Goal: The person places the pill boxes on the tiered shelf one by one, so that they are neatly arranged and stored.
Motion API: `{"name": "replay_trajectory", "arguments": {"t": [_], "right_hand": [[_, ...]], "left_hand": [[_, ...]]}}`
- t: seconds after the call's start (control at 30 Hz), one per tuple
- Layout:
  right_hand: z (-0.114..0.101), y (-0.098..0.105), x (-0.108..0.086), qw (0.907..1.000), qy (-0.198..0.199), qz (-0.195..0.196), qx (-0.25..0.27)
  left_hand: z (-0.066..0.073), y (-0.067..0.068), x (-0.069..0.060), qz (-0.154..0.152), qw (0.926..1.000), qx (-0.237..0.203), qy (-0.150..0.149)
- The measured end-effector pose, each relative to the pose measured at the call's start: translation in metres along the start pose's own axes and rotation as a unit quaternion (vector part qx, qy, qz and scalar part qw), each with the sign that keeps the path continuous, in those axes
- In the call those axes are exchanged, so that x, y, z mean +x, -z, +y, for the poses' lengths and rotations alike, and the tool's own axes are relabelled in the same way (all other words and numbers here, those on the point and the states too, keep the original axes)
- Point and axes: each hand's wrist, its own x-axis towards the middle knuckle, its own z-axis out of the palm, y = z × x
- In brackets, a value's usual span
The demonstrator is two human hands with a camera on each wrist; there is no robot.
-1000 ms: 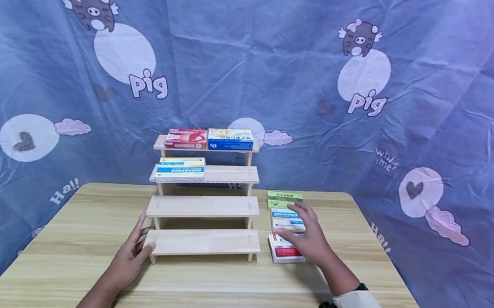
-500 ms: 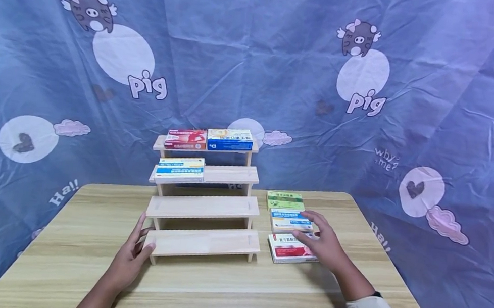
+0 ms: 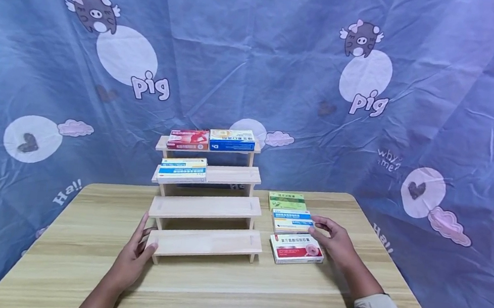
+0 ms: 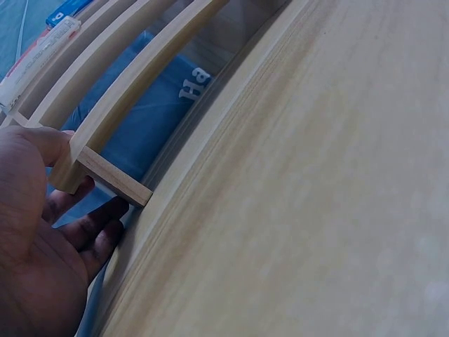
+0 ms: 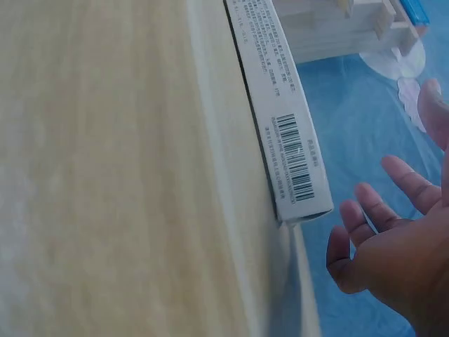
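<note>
A four-step wooden display stand (image 3: 202, 243) stands on the table. My left hand (image 3: 132, 258) holds its lower left end; in the left wrist view the thumb lies at a step's end and the other fingers curl below it. To the right of the stand lie a green medicine box (image 3: 287, 201), a blue-and-white medicine box (image 3: 291, 221) and a red-and-white medicine box (image 3: 296, 250). My right hand (image 3: 336, 243) is at the right end of the blue-and-white box, its thumb at the corner. In the right wrist view its fingers are loosely spread, apart from the near box.
On the top step lie a red box (image 3: 188, 139) and a blue-and-white vitamin D box (image 3: 232, 140). Another blue-and-white box (image 3: 182, 169) lies at the left of the second step. A patterned blue cloth (image 3: 256, 74) hangs behind the wooden table (image 3: 212, 297).
My right hand has moved right, from over the boxes to the right end of the blue-and-white one, uncovering the boxes. The left hand stays on the stand.
</note>
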Motion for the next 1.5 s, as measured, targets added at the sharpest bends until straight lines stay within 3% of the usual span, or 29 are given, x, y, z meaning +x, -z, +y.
{"name": "replay_trajectory", "arguments": {"t": [0.27,0.67,1.07,1.5], "right_hand": [[0.017,0.006,0.004,0.9991,-0.007,-0.008,0.041],[0.034,0.019,0.006,0.9984,-0.008,-0.056,0.001],[0.040,0.031,0.009,0.9907,0.063,-0.120,0.012],[0.041,0.031,0.005,0.9864,0.097,-0.132,-0.009]], "left_hand": [[0.000,0.000,0.000,-0.003,1.0000,-0.001,0.004],[0.001,0.001,0.002,-0.002,0.9998,0.018,0.008],[0.001,0.001,0.001,0.002,0.9999,0.010,0.003],[0.000,0.002,0.001,-0.012,0.9998,-0.009,0.014]]}}
